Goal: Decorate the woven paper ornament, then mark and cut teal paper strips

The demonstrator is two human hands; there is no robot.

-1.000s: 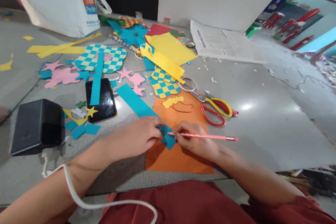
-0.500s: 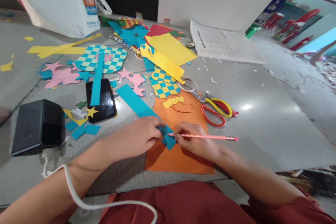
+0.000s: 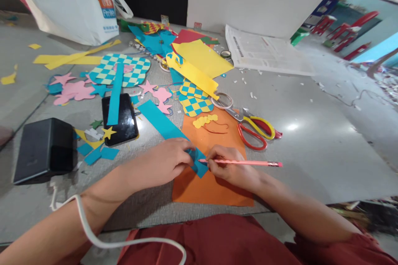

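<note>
Pinched the pink pencil [image 3: 255,162] in the right hand [image 3: 230,170], tip-first to the blue strip [image 3: 164,124], aslant partly over the orange sheet [image 3: 214,190]. Rested the curled left hand [image 3: 168,159] on the strip; could not tell whether pinching. Called for firm pinning, light strokes.

Pink pencil [image 3: 255,162] at very slightly flatter slant, tip a touch lower over blue strip [image 3: 166,126], shift barely perceptible

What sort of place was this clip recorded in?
Probably an indoor paper-craft workspace: the right hand holds a slim pink pencil at a long, flat blue paper strip, and metal scissors with red and yellow handles lie nearby.
</note>
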